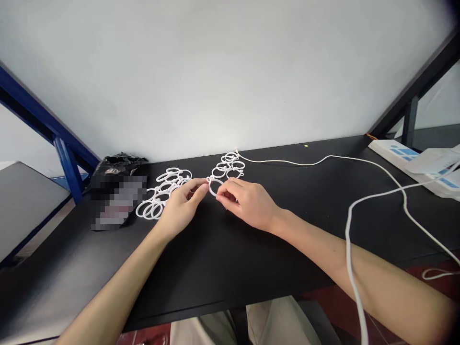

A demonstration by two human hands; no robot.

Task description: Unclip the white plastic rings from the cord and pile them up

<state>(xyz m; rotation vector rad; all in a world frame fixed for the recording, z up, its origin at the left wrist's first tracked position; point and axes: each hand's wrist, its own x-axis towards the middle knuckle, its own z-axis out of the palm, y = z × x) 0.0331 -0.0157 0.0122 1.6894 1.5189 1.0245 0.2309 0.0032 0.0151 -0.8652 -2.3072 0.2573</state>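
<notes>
Between my two hands is a white ring (pixel 212 190) with a small eyelet at its top left, like a curtain ring. My left hand (pixel 185 201) pinches the eyelet end between thumb and fingertips. The lower right of the same ring sits in the closed fingers of my right hand (pixel 247 201). Just left of my left hand lies a loose pile of similar white rings (pixel 153 209), partly hidden by that hand. Behind my hands, a smaller group of white rings (pixel 230 165) rests on the black table (pixel 215 268).
A crumpled black plastic bag (pixel 117 165) lies at the left, with a blurred patch on it. A white cable (pixel 350 230) loops across the right side, in front of my right forearm. White and blue boxes (pixel 402 153) stand at the far right. A pale wall (pixel 230 76) closes the back.
</notes>
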